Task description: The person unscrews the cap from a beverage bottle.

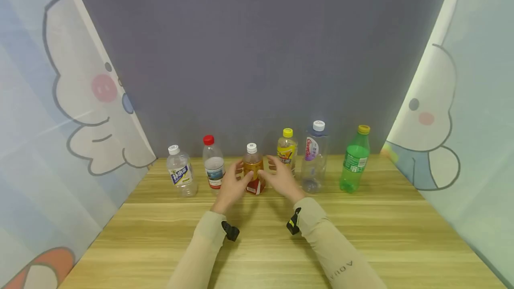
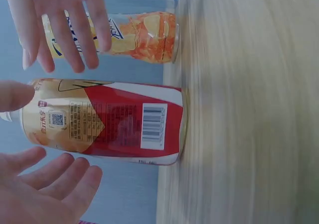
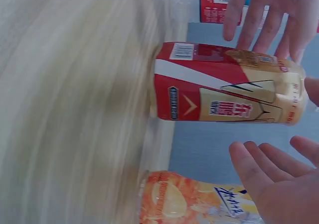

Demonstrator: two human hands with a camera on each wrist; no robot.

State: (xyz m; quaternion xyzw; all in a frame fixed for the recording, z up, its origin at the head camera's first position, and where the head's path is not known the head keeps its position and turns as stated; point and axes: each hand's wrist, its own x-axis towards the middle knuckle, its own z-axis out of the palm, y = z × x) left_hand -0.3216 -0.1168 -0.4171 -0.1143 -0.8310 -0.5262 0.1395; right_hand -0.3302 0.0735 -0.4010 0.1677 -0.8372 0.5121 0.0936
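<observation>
A bottle (image 1: 254,187) with a white cap and a red-and-gold label stands upright on the wooden table. My left hand (image 1: 233,186) is on its left side and my right hand (image 1: 284,182) on its right, fingers spread and slightly bent. In the left wrist view, a gap shows between the left fingers (image 2: 75,179) and the label. The right wrist view likewise shows the right fingers (image 3: 264,164) apart from the bottle. Whether a thumb touches it, I cannot tell. Behind my right hand stands a yellow-capped bottle (image 1: 286,151) with an orange-and-yellow label.
Left of the hands stand a clear white-capped bottle (image 1: 181,174) and a red-capped bottle (image 1: 214,164). To the right are a tall clear bottle (image 1: 315,164) and a green bottle (image 1: 355,164). A dark curtain (image 1: 257,57) hangs behind the table (image 1: 257,253).
</observation>
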